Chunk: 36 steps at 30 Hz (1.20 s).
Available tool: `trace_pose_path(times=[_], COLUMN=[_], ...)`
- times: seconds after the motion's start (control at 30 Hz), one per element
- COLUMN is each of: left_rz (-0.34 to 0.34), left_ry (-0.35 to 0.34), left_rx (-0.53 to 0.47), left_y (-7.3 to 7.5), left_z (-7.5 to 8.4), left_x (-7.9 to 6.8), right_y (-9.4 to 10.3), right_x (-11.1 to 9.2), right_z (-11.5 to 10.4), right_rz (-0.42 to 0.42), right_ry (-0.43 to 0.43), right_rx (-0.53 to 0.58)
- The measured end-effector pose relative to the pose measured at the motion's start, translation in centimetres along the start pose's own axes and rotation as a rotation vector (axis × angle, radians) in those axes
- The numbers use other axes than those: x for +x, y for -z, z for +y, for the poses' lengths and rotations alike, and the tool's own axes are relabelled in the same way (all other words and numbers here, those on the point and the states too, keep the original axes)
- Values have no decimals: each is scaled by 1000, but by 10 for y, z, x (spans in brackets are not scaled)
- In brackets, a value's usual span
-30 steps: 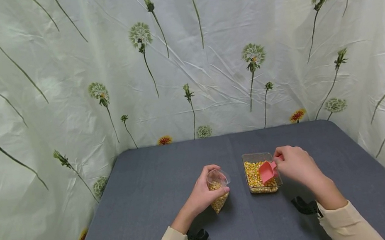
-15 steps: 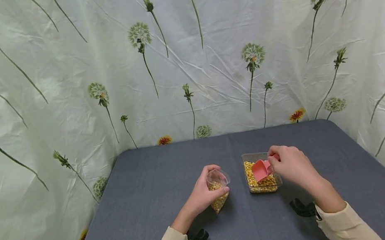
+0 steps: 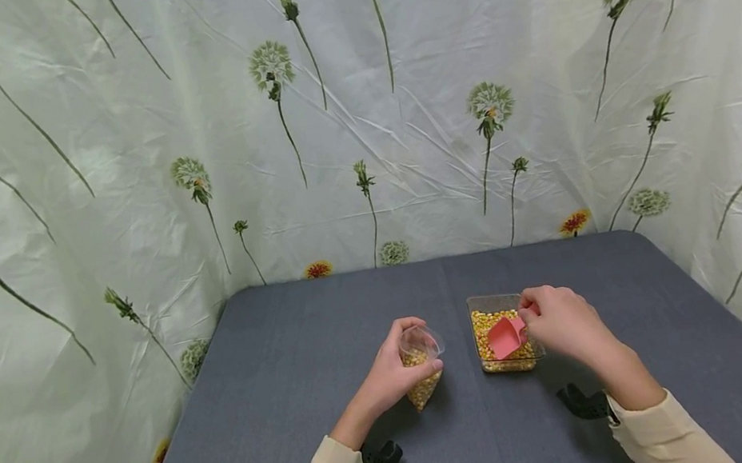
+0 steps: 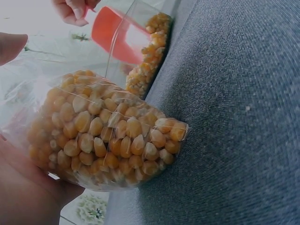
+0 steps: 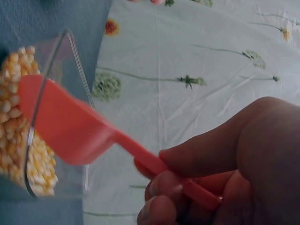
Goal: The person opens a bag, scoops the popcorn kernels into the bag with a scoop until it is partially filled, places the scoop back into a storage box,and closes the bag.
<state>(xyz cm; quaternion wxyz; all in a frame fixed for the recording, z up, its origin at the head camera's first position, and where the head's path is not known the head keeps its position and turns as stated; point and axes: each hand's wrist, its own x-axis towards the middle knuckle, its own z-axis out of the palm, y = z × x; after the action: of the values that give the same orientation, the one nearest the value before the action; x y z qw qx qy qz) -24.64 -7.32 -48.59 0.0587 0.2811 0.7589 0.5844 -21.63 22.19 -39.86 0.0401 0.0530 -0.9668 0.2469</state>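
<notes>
My left hand (image 3: 397, 373) grips a clear plastic bag (image 4: 108, 131) of corn kernels near its open mouth; the filled bottom rests on the table. To its right stands a clear rectangular container (image 3: 492, 303) partly filled with yellow kernels (image 3: 486, 322). By its handle, my right hand (image 3: 563, 322) pinches a pink-red scoop (image 3: 507, 337) between thumb and fingers. The scoop's head is inside the container, its front edge at the kernels in the right wrist view. How much corn lies in the scoop is hidden in the wrist views.
Both things stand on a dark grey cloth-covered table (image 3: 328, 327). A pale curtain (image 3: 400, 138) printed with dandelions hangs behind the table and along its sides. Black straps (image 3: 383, 458) sit at both wrists.
My right hand has shifted the scoop left within the container, then lowered it slightly toward the front. The left hand and the bag have stayed in place.
</notes>
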Motion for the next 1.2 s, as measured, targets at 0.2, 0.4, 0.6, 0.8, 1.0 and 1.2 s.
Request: trace_pose_path(times=[0.2,0.4,0.6,0.8,1.0,1.2], left_rz=[-2,-4,-4,-3,-1,-1], left_ry=[-7,-7,-17,-24,-29,-26], left_rx=[8,2,5,14,20,19], left_y=[-1,0,0,0,0,-1], left_z=[-2,-1,-2,-1,0,1], left_x=[1,1,1,1,0,0], right_y=[9,9,2,-8,-14,-19], right_x=[-1,1,9,20,25,27], right_z=[8,9,22,41,57,67], right_rz=[59,123,90,45,-28,-134], right_ry=[-21,-31,-56,-62,-118,-152], right_rx=[-80,-114,-27,116,349,535])
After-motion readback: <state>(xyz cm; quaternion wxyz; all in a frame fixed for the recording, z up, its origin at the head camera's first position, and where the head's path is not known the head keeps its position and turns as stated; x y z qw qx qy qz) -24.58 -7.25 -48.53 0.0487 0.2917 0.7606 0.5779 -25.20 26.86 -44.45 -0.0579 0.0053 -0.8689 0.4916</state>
